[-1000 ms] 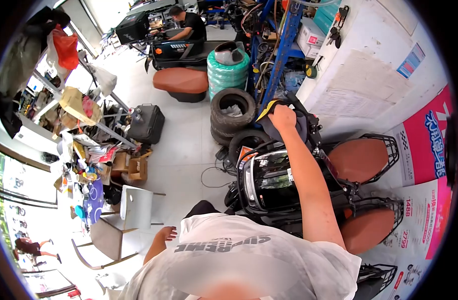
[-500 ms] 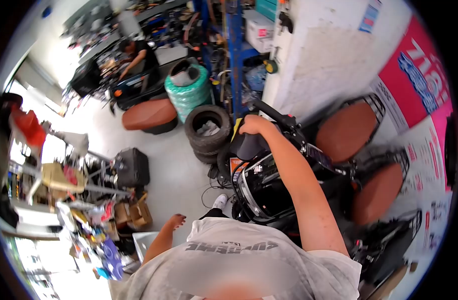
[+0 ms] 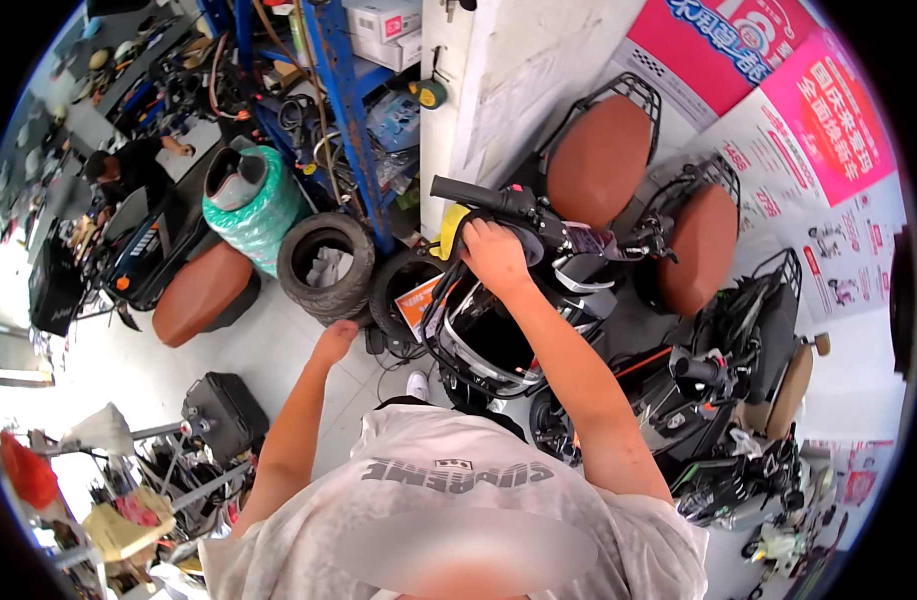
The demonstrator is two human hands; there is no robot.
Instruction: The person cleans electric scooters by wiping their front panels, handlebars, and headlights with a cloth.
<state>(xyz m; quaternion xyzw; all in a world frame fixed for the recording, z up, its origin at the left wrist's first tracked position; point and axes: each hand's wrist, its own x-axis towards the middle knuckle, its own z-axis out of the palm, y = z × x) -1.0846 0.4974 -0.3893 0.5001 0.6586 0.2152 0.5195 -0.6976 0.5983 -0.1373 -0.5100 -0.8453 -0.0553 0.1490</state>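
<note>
My right hand (image 3: 495, 254) grips a dark cloth-like item with a yellow part (image 3: 451, 232), at the front of a black scooter (image 3: 494, 330) and just below its handlebar grip (image 3: 484, 197). My left hand (image 3: 334, 342) hangs in the air beside the stacked tires (image 3: 326, 267); its fingers are too small and bunched to read. An orange-and-white card (image 3: 417, 303) shows at the scooter's front, left of my right forearm.
Two scooters with brown seats (image 3: 601, 160) stand at the right by the wall. A blue shelf post (image 3: 347, 120) rises behind the tires. Another person (image 3: 129, 172) is at a scooter, upper left. A black case (image 3: 225, 415) sits on the floor, lower left.
The view has swung right and come closer to the scooter. My right hand stays on the dark and yellow item, now beside the handlebar grip. My left arm has reached forward.
</note>
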